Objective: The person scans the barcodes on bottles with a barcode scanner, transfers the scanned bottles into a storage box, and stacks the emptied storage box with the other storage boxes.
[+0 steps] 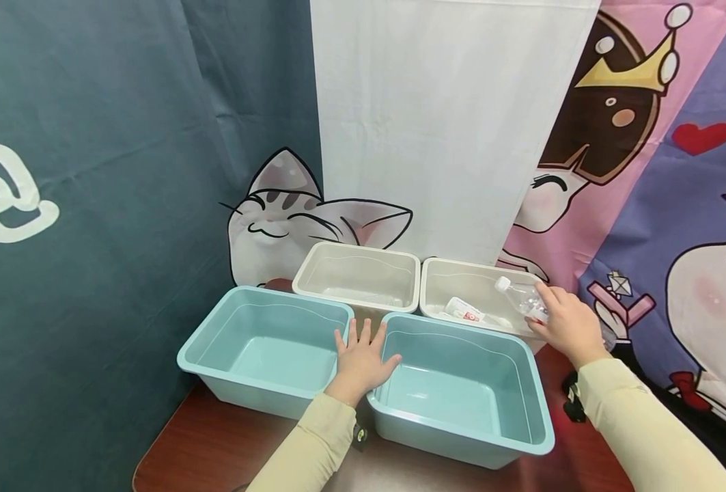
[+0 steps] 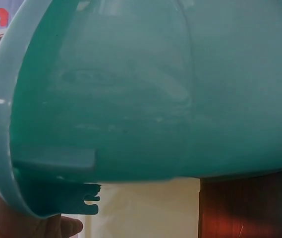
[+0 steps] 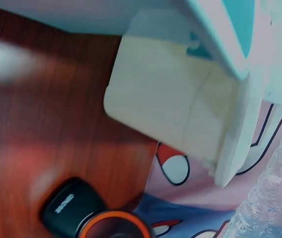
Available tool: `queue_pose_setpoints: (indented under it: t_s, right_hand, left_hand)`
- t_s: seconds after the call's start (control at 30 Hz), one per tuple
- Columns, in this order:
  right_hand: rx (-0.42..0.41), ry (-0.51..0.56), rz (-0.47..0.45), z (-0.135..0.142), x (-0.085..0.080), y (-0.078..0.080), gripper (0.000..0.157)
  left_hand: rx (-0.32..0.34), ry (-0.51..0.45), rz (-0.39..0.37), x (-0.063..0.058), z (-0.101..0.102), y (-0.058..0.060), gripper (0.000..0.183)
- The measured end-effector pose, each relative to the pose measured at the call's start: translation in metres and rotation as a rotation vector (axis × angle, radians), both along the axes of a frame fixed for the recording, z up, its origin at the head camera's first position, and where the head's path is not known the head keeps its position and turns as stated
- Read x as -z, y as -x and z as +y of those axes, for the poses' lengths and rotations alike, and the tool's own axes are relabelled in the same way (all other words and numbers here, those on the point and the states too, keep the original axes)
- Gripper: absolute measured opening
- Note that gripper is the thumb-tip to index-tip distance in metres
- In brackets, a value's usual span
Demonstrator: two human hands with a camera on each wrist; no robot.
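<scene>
My right hand (image 1: 568, 326) grips a clear plastic bottle (image 1: 525, 301) with a white cap, held tilted over the right beige bin (image 1: 451, 268). In the right wrist view the ribbed side of the bottle (image 3: 267, 198) shows at the lower right. Inside that bin lies a white item with red print (image 1: 464, 309). My left hand (image 1: 363, 362) has its fingers spread and rests at the adjoining rims of the left blue bin (image 1: 258, 389) and the right blue bin (image 1: 436, 444). The left wrist view shows a blue bin's wall (image 2: 131, 109) close up, with part of the hand (image 2: 17, 218) below its rim.
A left beige bin (image 1: 356, 251) stands behind the blue ones. All the bins are on a reddish-brown table (image 1: 215, 424). A black object with an orange ring (image 3: 76, 208) sits on the table at the right. Printed curtains (image 1: 430, 123) hang close behind.
</scene>
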State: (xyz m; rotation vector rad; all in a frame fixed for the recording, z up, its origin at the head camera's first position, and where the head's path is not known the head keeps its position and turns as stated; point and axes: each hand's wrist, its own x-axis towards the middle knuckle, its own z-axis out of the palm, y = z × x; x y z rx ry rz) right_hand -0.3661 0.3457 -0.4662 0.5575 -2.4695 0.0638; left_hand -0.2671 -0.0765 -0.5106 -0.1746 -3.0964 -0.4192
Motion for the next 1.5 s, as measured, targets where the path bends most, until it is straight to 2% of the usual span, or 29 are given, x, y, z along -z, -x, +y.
queue_pose_setpoints:
  t_s: [0.27, 0.63, 0.77, 0.93, 1.03, 1.33, 1.5]
  right_hand:
    - [0.007, -0.021, -0.056, -0.024, -0.011, 0.005, 0.085]
    - [-0.022, -0.032, -0.098, -0.051, -0.014, 0.019, 0.084]
    - [-0.051, -0.022, -0.081, -0.06, -0.014, 0.023, 0.083]
    - [-0.114, -0.031, -0.015, -0.072, -0.014, 0.03, 0.082]
    - [-0.119, -0.055, -0.006, -0.081, -0.015, 0.035, 0.083]
    - [-0.067, -0.079, -0.152, -0.11, -0.02, 0.039, 0.086]
    - [-0.067, -0.079, -0.165, -0.122, -0.019, 0.041, 0.087]
  left_hand:
    - [-0.002, -0.009, 0.018, 0.001, 0.0, -0.002, 0.073]
    - [-0.001, -0.011, 0.036, 0.003, -0.001, -0.002, 0.075]
    - [-0.001, 0.008, 0.033, 0.004, -0.001, -0.001, 0.076]
    - [-0.001, 0.025, 0.026, 0.006, -0.001, -0.001, 0.077]
    - [-0.001, 0.032, 0.023, 0.005, -0.001, -0.001, 0.077]
    - [-0.005, 0.034, 0.017, 0.008, 0.0, 0.0, 0.077]
    - [-0.006, 0.041, 0.025, 0.01, -0.001, 0.001, 0.077]
